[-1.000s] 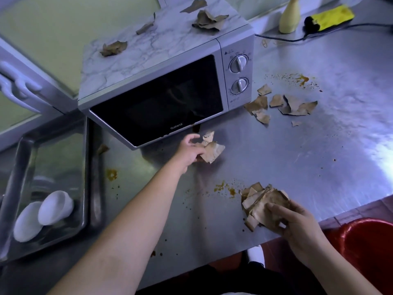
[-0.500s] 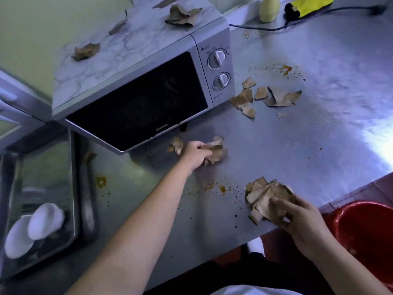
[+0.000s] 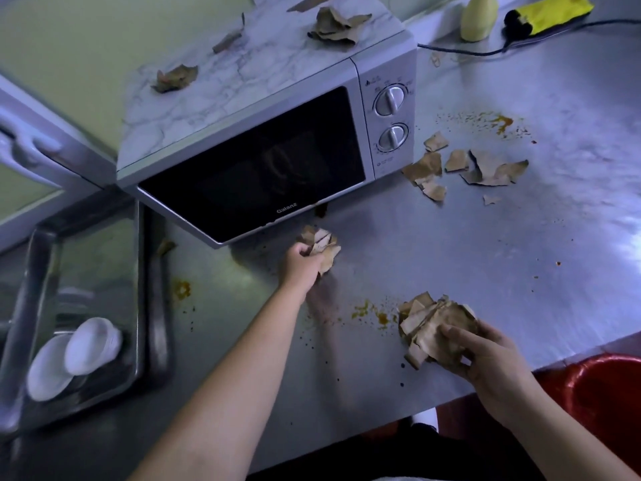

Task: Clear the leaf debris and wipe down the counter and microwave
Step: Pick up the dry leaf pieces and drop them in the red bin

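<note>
Your left hand (image 3: 301, 266): closed on leaf scraps (image 3: 321, 244) before microwave (image 3: 263, 133) | your right hand (image 3: 485, 355): clutching leaf bundle (image 3: 430, 324) at counter (image 3: 451, 244) edge

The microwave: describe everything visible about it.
The microwave is a silver box with a dark glass door, shut, marked Galanz along its lower edge. Two round dials sit one above the other on the right panel. A marbled white covering lies on top, with dry brown leaf pieces scattered on it. It stands on the steel counter, angled to its edge, beside a sink.
</note>
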The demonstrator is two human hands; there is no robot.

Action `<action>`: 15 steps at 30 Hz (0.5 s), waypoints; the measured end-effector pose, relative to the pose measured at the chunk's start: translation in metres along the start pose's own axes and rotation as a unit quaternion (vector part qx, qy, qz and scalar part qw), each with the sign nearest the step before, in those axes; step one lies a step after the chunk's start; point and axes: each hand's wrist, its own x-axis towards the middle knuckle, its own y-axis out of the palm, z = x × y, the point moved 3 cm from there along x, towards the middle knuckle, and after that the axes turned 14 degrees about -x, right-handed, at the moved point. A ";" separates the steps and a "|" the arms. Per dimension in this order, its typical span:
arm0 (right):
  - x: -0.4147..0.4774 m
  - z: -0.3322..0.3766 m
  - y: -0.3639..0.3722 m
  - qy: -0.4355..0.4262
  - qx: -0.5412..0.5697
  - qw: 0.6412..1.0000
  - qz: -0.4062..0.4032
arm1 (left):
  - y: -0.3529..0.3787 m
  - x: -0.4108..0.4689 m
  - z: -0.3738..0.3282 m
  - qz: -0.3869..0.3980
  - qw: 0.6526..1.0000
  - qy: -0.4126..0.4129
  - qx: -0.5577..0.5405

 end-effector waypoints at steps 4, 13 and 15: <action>0.003 0.000 -0.006 -0.009 0.002 1.000 0.003 | 0.011 0.024 0.008 -0.019 1.000 -0.007 -0.019; 0.010 -0.004 -0.013 -0.004 0.037 0.999 0.006 | 0.013 0.008 0.024 0.114 0.993 -0.008 0.013; 0.011 -0.005 -0.010 -0.004 0.028 1.000 0.008 | 0.009 0.003 0.028 0.166 0.986 -0.017 0.009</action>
